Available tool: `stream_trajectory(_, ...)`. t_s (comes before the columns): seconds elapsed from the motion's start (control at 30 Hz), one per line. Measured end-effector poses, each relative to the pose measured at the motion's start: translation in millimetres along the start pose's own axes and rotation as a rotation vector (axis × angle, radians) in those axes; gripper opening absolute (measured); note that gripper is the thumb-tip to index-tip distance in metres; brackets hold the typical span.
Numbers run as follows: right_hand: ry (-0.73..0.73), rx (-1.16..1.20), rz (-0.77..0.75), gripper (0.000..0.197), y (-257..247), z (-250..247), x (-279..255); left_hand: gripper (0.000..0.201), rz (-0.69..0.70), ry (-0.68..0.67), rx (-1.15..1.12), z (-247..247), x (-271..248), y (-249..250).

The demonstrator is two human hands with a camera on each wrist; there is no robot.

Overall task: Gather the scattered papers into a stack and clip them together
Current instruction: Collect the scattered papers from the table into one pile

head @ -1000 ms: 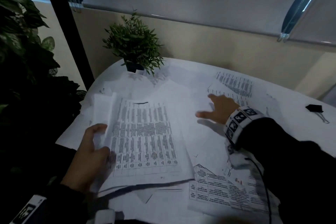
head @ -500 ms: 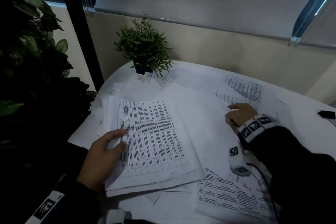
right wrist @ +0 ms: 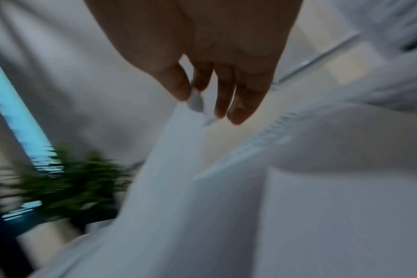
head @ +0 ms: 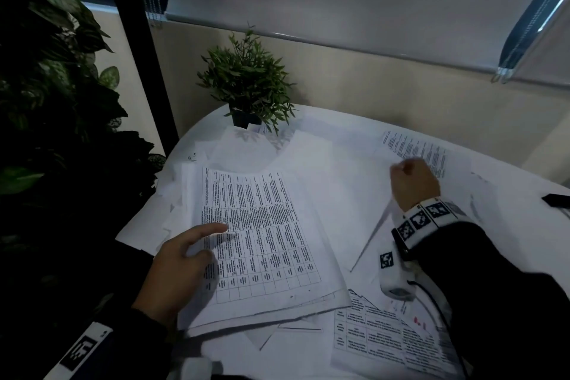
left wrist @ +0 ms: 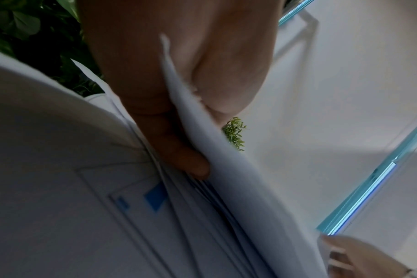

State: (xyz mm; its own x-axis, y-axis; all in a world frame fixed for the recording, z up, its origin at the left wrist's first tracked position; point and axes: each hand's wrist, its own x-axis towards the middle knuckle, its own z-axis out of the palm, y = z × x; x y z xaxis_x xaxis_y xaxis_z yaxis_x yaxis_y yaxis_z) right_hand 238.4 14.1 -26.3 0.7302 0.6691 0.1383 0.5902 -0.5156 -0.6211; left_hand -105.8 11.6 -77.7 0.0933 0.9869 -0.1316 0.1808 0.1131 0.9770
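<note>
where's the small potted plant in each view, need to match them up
Head: small potted plant at the table's far edge, upper centre.
Left wrist: only a sprig shows mid-frame, behind the lifted papers.
Right wrist: blurred, lower left.
Shared landmark: the blue-edged window blind.

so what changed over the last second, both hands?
Right hand went from flat and open on the far printed sheet to pinching its corner and lifting it. Left hand let a curled page drop, thumb now on the stack. Potted plant and binder clip stayed put.
</note>
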Motion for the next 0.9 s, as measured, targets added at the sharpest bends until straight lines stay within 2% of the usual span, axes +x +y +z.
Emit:
stream_trajectory(0.03,0.094,0.097,-0.129,0.018,-12,-4,-16,0.048,-0.023,-0.002,-0.019,1,1,0)
stream_trajectory(0.07,0.132,0.167,-0.340,0.017,-26,-7,-36,0.046,-0.048,0.002,-0.045,1,2,-1)
stream_trajectory(0.1,0.096,0.165,-0.579,0.015,-40,-8,-64,0.041,-0.069,-0.021,-0.120,3,2,2)
stream_trajectory(0.13,-0.030,0.096,-0.792,0.014,-48,-5,-95,0.032,-0.110,-0.035,-0.226,5,0,6)
stream_trajectory(0.17,-0.209,-0.007,-0.928,0.015,-56,-2,-127,0.022,-0.139,-0.059,-0.329,7,-2,12)
stream_trajectory(0.2,-0.389,-0.105,-0.994,0.016,-62,0,-155,0.019,-0.168,-0.080,-0.384,7,-4,17)
stream_trajectory(0.27,-0.600,-0.200,-1.066,0.017,-71,6,-194,0.048,-0.191,-0.180,-0.464,5,-5,15)
stream_trajectory(0.3,-0.719,-0.182,-1.053,0.017,-75,8,-207,0.052,-0.218,-0.226,-0.498,2,-4,11)
stream_trajectory(0.33,-0.846,-0.129,-1.013,0.020,-80,9,-213,0.044,-0.246,-0.243,-0.505,1,-9,13)
stream_trajectory(0.37,-0.947,-0.066,-0.943,0.024,-86,7,-212,0.032,-0.211,-0.227,-0.447,-1,-8,9)
stream_trajectory(0.4,-0.985,-0.010,-0.860,0.027,-88,7,-204,0.023,-0.167,-0.153,-0.372,-1,-7,7)
stream_trajectory(0.43,-0.938,0.060,-0.784,0.028,-86,8,-189,0.023,-0.111,-0.080,-0.313,1,-6,4)
stream_trajectory(0.5,-0.672,0.125,-0.557,0.027,-67,13,-133,0.036,-0.021,0.013,-0.209,1,-3,3)
stream_trajectory(0.57,-0.424,-0.069,-0.292,0.032,-39,14,-71,0.055,0.044,0.054,-0.078,-1,1,1)
stream_trajectory(0.63,-0.394,-0.310,-0.059,0.042,-15,13,-32,0.072,0.062,0.023,0.025,-3,3,-1)
stream_trajectory(0.67,-0.411,-0.380,-0.016,0.044,-10,15,-21,0.075,0.089,0.008,0.079,-4,4,-2)
stream_trajectory(0.77,-0.453,-0.444,-0.098,0.043,-26,26,-9,0.064,0.133,-0.029,0.153,-3,5,-1)
stream_trajectory(0.9,-0.524,-0.443,-0.138,0.049,-69,64,3,0.043,0.057,0.009,0.113,-2,4,0)
